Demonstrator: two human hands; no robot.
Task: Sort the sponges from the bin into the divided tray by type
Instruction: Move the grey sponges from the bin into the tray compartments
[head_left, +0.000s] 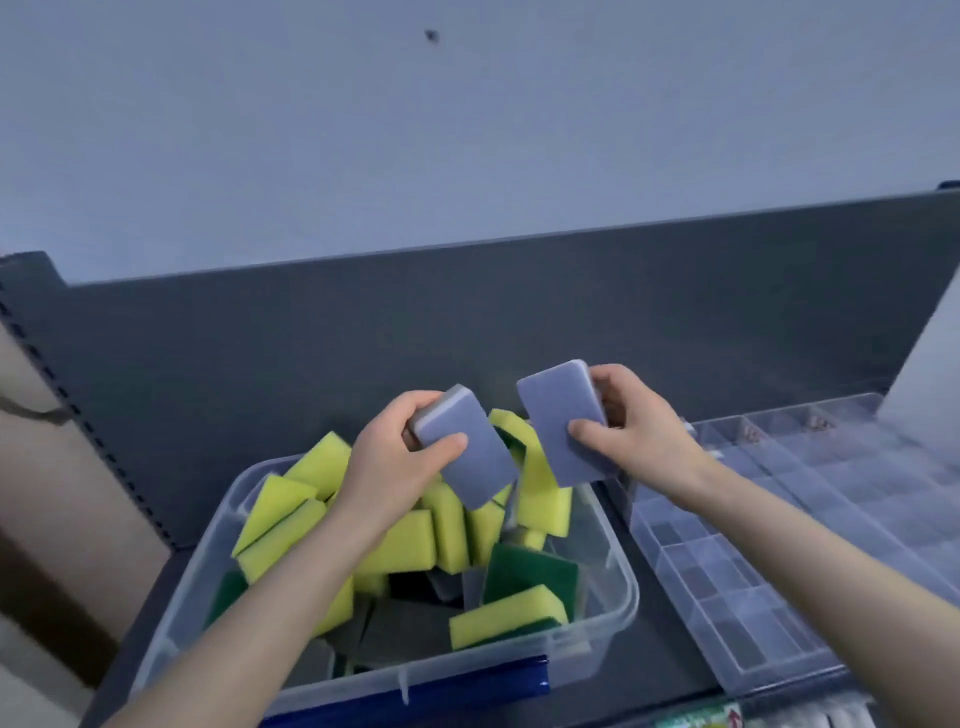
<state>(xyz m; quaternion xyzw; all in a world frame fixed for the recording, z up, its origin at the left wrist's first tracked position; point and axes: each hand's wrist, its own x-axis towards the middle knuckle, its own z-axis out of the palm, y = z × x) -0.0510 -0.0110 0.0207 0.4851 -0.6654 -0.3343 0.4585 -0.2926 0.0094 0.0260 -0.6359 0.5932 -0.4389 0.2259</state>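
A clear plastic bin (621, 587) in front of me holds several yellow-and-green sponges (506, 613) and some grey ones low down. Above the bin, my left hand (395, 462) grips a grey-blue sponge (472, 467), thumb on its face. My right hand (634, 426) grips a second grey-blue sponge (558, 415), held just above the bin's far right corner. The two sponges are close together but apart. The clear divided tray (779, 551) lies to the right of the bin, its many small compartments looking bare.
Bin and tray sit on a dark grey shelf (311, 364) with a dark back panel and a pale wall behind. A brown cardboard surface (47, 493) stands at the left. A blue strip (467, 686) runs along the bin's near edge.
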